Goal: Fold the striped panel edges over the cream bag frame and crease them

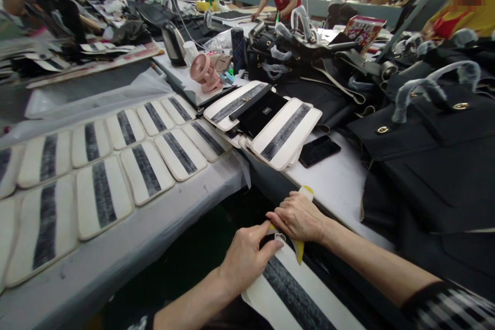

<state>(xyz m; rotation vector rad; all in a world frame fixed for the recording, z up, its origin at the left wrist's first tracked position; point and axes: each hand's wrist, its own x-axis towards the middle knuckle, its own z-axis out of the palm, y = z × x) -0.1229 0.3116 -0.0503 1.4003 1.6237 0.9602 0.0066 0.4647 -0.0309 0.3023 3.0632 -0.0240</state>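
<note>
My left hand (247, 260) pinches the upper end of a cream panel with a dark grey centre stripe (296, 289), which lies in front of me. My right hand (297, 217) grips that same end from the far side, its fingers meeting my left fingertips. A yellow strip (298, 250) shows beneath the right hand, and a small black edge (270, 241) shows between my hands. The panel's exact join there is hidden by my fingers. My right forearm has a black-and-white striped sleeve (450, 307) at its lower edge.
Rows of matching striped panels (147, 172) lie on a grey-covered table (116, 247) to the left. Ahead are a stack of panels, a black phone (319, 150), a pink fan (203, 71) and black handbags (425, 134). Several co-workers stand or sit beyond.
</note>
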